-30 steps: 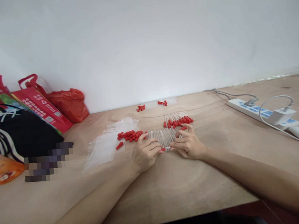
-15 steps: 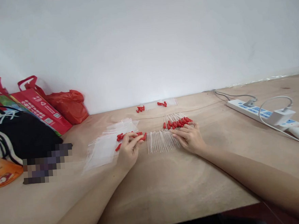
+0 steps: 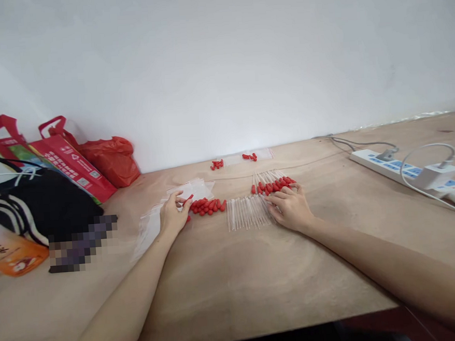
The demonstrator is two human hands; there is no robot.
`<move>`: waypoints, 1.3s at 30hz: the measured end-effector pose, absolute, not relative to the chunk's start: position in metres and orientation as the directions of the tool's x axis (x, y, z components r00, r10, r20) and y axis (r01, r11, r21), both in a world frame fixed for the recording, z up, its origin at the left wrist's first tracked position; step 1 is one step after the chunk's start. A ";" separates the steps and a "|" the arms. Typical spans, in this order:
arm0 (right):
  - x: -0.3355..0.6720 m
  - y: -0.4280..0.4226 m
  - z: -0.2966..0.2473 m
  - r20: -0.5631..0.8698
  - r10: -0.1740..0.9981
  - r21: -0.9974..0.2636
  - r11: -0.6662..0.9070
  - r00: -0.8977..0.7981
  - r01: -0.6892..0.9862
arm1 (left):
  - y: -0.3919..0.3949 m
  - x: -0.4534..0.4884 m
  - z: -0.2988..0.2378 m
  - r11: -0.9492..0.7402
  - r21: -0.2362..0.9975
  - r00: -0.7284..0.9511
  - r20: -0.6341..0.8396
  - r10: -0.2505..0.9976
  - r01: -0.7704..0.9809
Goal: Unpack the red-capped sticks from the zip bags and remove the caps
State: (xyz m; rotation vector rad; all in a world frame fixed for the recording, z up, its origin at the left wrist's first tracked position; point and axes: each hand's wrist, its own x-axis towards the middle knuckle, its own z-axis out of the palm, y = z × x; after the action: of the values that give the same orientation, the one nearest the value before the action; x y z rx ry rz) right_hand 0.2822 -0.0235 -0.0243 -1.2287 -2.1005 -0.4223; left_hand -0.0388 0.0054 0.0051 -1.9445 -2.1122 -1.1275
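My left hand [image 3: 171, 216] pinches a red rubber dropper bulb [image 3: 189, 199] between thumb and fingers, at the left end of a pile of red bulbs [image 3: 207, 207]. Right of that pile, a row of clear thin dropper tubes [image 3: 248, 214] lies side by side on the table. My right hand [image 3: 294, 208] rests at the row's right end, its fingers bent and close together; what they grip is hidden. Just beyond its fingers lie several droppers with red bulbs fitted [image 3: 272, 186], their clear tubes pointing to the wall.
Clear zip bags [image 3: 148, 229] lie spread under and beside my left hand. Near the wall sits another bag [image 3: 232, 160] with small red bulbs at it. A white power strip [image 3: 383, 166] with cables is at right; shopping bags [image 3: 73, 163] and a black striped bag [image 3: 39, 209] stand left.
My left hand has moved left from the tubes' left end to the far end of the bulb pile, uncovering the pile. My right hand stays at about the same place. The view shifted slightly.
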 end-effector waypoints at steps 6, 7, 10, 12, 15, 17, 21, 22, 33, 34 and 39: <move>0.281 -0.026 -0.023 0.645 0.650 -0.032 0.548 -0.402 0.836 | 0.004 -0.039 0.007 -0.051 0.441 -0.203 0.510 0.836 0.896; 0.281 -0.027 -0.022 0.638 0.651 -0.032 0.556 -0.412 0.830 | 0.004 -0.039 0.008 -0.063 0.434 -0.203 0.538 0.818 0.899; 0.281 -0.027 -0.020 0.633 0.651 -0.048 0.574 -0.419 0.818 | -0.001 -0.036 0.011 -0.126 0.390 -0.178 0.653 0.736 0.912; 0.283 -0.026 -0.017 0.656 0.649 -0.074 0.563 -0.385 0.823 | -0.004 -0.027 0.013 -0.191 0.338 -0.124 0.722 0.681 0.922; 0.289 -0.021 -0.014 0.697 0.656 -0.129 0.512 -0.289 0.849 | -0.008 -0.003 0.016 -0.325 0.230 0.046 0.749 0.660 0.917; 0.294 -0.018 -0.014 0.710 0.668 -0.165 0.468 -0.225 0.868 | -0.007 0.021 0.018 -0.393 0.169 0.173 0.696 0.697 0.904; 0.307 -0.011 -0.015 0.723 0.681 -0.229 0.400 -0.120 0.887 | 0.010 0.074 0.021 -0.379 0.112 0.277 0.501 0.820 0.919; 0.310 -0.010 -0.015 0.723 0.684 -0.246 0.387 -0.098 0.889 | 0.016 0.087 0.022 -0.337 0.123 0.254 0.438 0.862 0.933; 0.314 -0.011 -0.015 0.708 0.706 -0.308 0.335 -0.020 0.891 | 0.071 0.139 0.015 -0.006 0.167 -0.009 0.088 0.996 0.986; 0.314 -0.011 -0.016 0.708 0.706 -0.308 0.341 -0.025 0.888 | 0.071 0.137 0.016 -0.009 0.165 -0.008 0.105 0.994 0.986; 0.313 -0.011 -0.019 0.742 0.670 -0.306 0.393 -0.042 0.867 | 0.044 0.108 0.030 -0.155 0.129 0.112 0.295 0.949 0.979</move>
State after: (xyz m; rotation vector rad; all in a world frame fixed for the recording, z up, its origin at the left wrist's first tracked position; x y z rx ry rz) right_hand 0.3127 -0.0110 -0.0189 -1.3429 -1.7749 -0.2837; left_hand 0.1079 0.0437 0.0303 -2.2671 -1.9748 -0.4739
